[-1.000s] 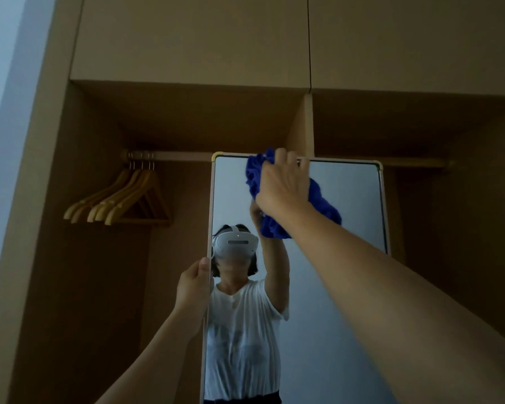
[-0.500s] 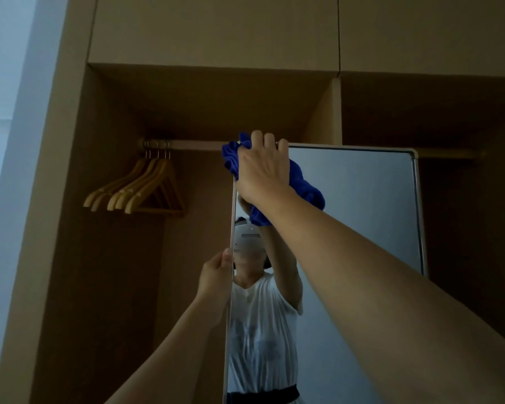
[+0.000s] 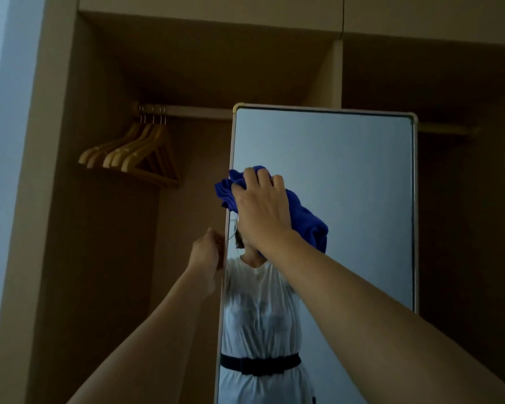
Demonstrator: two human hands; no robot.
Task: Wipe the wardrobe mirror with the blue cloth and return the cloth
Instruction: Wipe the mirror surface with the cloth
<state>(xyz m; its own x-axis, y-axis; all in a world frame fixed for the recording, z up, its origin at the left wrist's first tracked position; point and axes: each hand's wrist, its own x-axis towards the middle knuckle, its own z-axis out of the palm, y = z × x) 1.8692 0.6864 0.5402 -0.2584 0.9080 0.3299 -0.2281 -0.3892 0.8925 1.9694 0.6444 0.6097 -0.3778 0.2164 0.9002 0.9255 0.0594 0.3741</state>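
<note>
My right hand (image 3: 261,208) lies over the bunched blue cloth (image 3: 306,223) and presses it against the mirror (image 3: 347,182), close to the glass's left edge and about halfway down the part I can see. My fingers are curled over the top of the cloth, gripping its folds; a tuft of it sticks out past the frame on the left, and more bulges out below and to the right of my wrist.

My left hand (image 3: 207,252) is lower, at the mirror's left edge, fingers closed round the frame; the fingertips are hidden behind the edge.

The mirror stands upright in the open wardrobe (image 3: 56,199), its rounded top corners just below the rail (image 3: 187,110). In the glass I see a white dress with a black belt, with my right arm covering the face. A bunch of wooden hangers (image 3: 131,154) hangs on the rail's left end, well apart from the mirror. The light is dim.
</note>
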